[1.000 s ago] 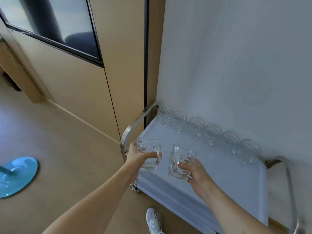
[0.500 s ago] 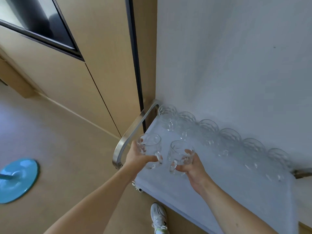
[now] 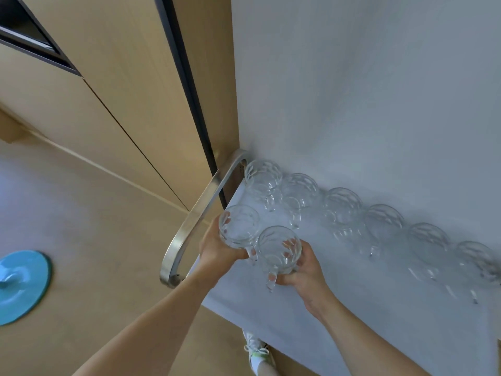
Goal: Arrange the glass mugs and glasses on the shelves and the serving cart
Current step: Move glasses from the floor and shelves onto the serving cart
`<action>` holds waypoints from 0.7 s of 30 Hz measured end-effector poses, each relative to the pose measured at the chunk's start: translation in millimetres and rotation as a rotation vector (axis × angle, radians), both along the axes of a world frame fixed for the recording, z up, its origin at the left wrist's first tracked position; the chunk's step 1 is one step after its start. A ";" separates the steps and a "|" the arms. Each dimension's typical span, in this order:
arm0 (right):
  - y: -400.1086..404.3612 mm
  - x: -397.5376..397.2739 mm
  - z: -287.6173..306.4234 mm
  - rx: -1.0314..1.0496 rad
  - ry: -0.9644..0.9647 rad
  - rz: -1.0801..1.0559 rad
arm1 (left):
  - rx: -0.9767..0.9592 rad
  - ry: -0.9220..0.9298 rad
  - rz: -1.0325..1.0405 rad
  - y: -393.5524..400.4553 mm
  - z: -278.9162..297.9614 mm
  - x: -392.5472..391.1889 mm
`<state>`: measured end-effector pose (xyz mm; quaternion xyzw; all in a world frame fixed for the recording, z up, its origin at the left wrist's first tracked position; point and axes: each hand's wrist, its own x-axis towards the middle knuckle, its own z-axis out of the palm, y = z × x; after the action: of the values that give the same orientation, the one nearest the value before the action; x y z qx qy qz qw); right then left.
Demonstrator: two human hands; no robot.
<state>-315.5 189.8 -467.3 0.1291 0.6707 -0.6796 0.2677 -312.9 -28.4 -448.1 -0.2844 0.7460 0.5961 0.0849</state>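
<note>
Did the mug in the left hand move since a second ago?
Yes. The mug in the left hand has gone farther in over the cart top, closer to the row of mugs by the wall.

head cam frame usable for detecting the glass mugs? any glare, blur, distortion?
Head view: soft, even light, no hard glare. The row of mugs along the wall is low-contrast against the pale cart top and smears toward the right edge. Wide-angle bending shows in the cart handle. The mugs in the left hand and right hand are sharpest.
</note>
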 end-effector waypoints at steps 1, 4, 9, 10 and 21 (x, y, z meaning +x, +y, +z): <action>-2.3 -2.3 -1.1 -0.003 0.001 -0.008 | -0.004 0.007 0.005 0.4 -0.7 -2.3; -6.8 -8.7 -4.0 -0.003 0.015 -0.045 | -0.023 0.013 0.016 -0.3 -3.1 -9.0; -8.5 -19.4 -7.1 0.013 0.017 -0.100 | -0.076 0.053 0.009 -2.2 -6.0 -21.0; -7.9 -20.4 -8.1 0.017 0.010 -0.128 | -0.091 0.063 0.009 -1.8 -6.1 -22.6; -0.5 -30.4 -16.0 0.060 0.040 -0.282 | -0.188 0.099 -0.031 10.4 -9.8 -37.6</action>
<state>-346.0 189.3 -483.3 0.2165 0.6712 -0.6925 0.1522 -350.5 -17.9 -457.9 -0.2497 0.8062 0.5355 0.0303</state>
